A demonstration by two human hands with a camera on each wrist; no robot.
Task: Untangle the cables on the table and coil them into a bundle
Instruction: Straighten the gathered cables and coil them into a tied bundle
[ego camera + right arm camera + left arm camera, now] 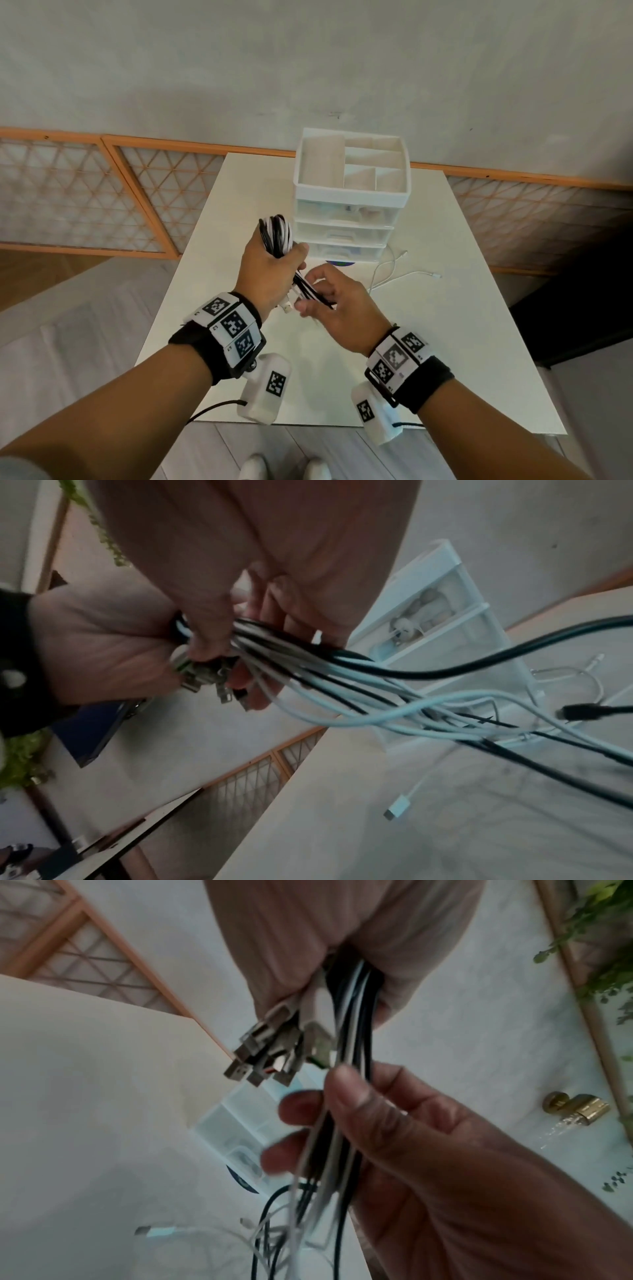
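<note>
Left hand (270,270): fist closed round cable bundle (278,236), black + white strands mixed; coiled loops stick up above the fist, held over the table (462,342), in front of drawer unit.
USB plugs (270,1053): approx. half a dozen metal ends, bunched, poking out below left fist.
Right hand (337,305): just below/right of left hand, thumb + curled fingers (298,1107) pinching the loose strands that run out of the bundle.
Loose tails (462,710): black + white, hang from right hand toward tabletop, crossing one another; exact no. of cables cannot tell.
White cable (404,274): separate, lies on table right of hands, beside drawer unit base; plug end flat on surface.
Drawer unit (349,205): white, 3 translucent drawers, divided open tray on top, far centre of table.
</note>
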